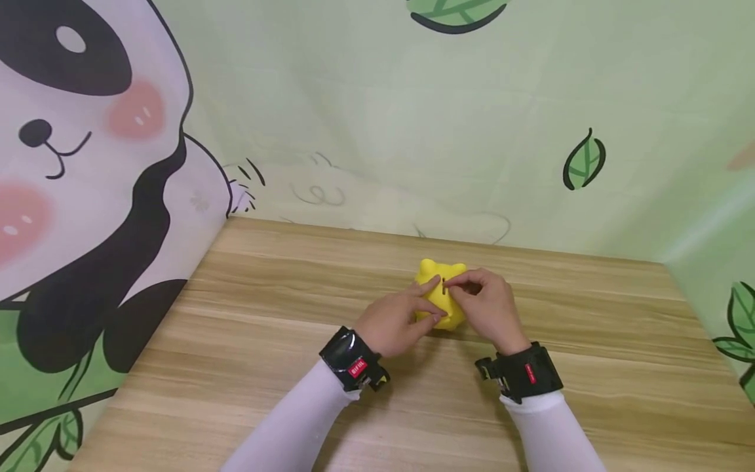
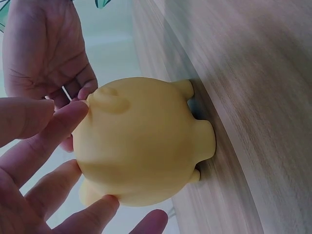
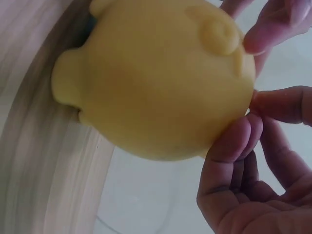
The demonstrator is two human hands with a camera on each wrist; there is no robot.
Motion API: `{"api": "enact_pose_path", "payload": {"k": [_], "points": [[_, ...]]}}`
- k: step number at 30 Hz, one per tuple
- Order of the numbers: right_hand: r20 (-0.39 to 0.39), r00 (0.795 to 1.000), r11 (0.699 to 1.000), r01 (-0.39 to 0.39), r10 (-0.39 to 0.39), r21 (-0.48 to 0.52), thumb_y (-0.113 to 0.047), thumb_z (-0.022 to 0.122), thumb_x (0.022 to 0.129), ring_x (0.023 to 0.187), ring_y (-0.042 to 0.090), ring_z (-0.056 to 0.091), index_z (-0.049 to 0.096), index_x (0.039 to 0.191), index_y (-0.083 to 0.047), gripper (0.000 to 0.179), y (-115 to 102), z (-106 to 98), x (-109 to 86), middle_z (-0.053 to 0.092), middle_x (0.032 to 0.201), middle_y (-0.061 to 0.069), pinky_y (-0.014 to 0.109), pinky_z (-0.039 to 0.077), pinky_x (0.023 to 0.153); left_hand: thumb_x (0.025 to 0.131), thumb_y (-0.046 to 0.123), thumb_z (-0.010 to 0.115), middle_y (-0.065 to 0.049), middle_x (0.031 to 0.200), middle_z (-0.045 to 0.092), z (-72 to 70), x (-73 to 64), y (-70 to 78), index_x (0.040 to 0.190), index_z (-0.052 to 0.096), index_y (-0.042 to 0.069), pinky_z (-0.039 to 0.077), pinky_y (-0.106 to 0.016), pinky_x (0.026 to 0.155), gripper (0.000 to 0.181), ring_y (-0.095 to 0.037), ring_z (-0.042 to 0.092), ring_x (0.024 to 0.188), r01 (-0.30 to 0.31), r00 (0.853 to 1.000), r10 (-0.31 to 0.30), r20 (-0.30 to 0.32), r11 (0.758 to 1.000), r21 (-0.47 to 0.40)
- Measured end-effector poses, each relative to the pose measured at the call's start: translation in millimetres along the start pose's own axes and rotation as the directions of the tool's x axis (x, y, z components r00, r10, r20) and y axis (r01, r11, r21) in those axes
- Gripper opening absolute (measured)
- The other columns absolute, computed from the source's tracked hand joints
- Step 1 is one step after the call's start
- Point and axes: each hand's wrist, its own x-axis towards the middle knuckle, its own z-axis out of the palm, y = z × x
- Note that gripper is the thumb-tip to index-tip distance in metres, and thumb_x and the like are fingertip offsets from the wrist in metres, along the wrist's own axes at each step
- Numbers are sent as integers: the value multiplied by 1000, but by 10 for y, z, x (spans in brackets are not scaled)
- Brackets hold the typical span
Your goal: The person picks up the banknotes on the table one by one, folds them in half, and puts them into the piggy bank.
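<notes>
A yellow piggy bank [image 1: 437, 297] stands on its short legs on the wooden table, a dark coin slot [image 1: 444, 286] along its top. My left hand [image 1: 389, 322] lies against its left and near side, fingers spread and fingertips touching the shell. From the other side my right hand [image 1: 493, 309] brings thumb and forefinger together right at the slot. In the right wrist view its pinching fingertips [image 3: 239, 139] meet at the top of the bank. Whatever they pinch is hidden between them. A round bump like a snout or curled tail [image 3: 219, 35] shows on the near side.
The wood-grain table [image 1: 253, 282] reaches back to a pale green cloth wall [image 1: 366, 131] printed with leaves. A large printed panda [image 1: 118, 216] covers the left wall. Both wrists wear black straps [image 1: 527, 372] over white sleeves.
</notes>
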Motion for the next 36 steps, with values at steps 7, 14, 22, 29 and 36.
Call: {"api": "enact_pose_path", "payload": {"k": [7, 14, 22, 29, 36], "points": [[14, 999, 1000, 30, -30, 0, -10, 68, 93, 84, 20, 61, 80, 95, -11, 11, 19, 6, 1, 72, 94, 8, 28, 49, 73, 106, 38, 59, 9, 166, 36, -4, 8, -7, 121, 78, 26, 48, -48, 114, 27, -23, 41, 151, 18, 1000, -18, 5, 1000, -3], [15, 999, 999, 38, -38, -25, -15, 66, 97, 72, 20, 52, 69, 115, -8, 19, 18, 53, 15, 60, 85, 9, 23, 41, 55, 106, 37, 60, 9, 165, 37, 2, 9, -18, 120, 79, 25, 56, -44, 101, 26, -24, 41, 151, 16, 1000, -16, -3, 1000, -1], [-103, 995, 1000, 18, -19, -10, -20, 67, 98, 57, 18, 46, 65, 110, -7, 19, 27, 173, 29, 53, 76, 6, 23, 35, 47, 105, 36, 60, 8, 165, 38, -5, 8, -5, 120, 79, 25, 58, -40, 89, 26, -24, 41, 151, 6, 1000, -6, -7, 1000, 7], [-76, 997, 1000, -18, 18, -10, -19, 69, 93, 56, 17, 44, 63, 112, -7, 23, 6, 175, 32, 49, 76, 4, 23, 33, 47, 106, 37, 59, 8, 165, 38, -12, 11, -1, 120, 78, 25, 59, -40, 82, 27, -25, 41, 151, 3, 1000, -3, 3, 1000, 16], [-12, 998, 998, -62, 62, 9, -13, 70, 87, 65, 18, 47, 65, 114, -7, 28, -21, 111, 32, 49, 81, 4, 24, 36, 51, 106, 37, 58, 8, 165, 38, -2, 15, -15, 121, 78, 25, 57, -40, 89, 28, -25, 41, 151, 1, 1000, -1, 6, 1000, 14]]}}
